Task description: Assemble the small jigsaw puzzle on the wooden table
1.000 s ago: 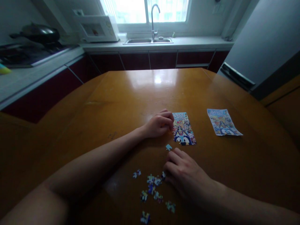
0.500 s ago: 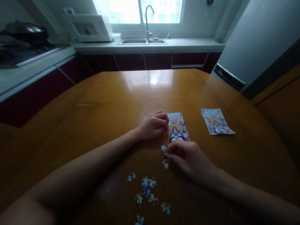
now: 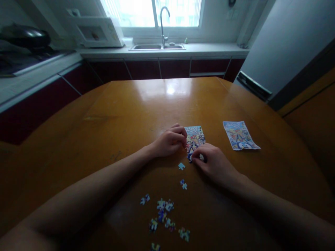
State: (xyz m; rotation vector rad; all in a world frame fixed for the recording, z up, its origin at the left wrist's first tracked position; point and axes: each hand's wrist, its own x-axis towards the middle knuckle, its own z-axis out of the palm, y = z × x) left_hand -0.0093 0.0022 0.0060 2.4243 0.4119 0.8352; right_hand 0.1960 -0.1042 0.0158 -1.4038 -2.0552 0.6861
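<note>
Arching over puzzle (image 3: 195, 136) — right hand (image 3: 212, 161)

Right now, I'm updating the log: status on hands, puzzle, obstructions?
Left hand curled at left edge of puzzle. Right hand at its lower edge; holding anything, can't tell. That hand hides the lower right corner. Loose pieces lie apart.

The scene was viewed by a single camera worn on the head, pitched forward and down over the table (image 3: 146, 104). The left hand (image 3: 170, 141) and right hand (image 3: 214, 163) were framed near the centre, at middle range, with the forearms (image 3: 91, 190) led in from the lower corners. The nearest puzzle piece (image 3: 155, 247) was cut by the bottom edge. The window (image 3: 180, 14) was caught farthest off, at top centre, and the pan (image 3: 28, 36) at upper left.
</note>
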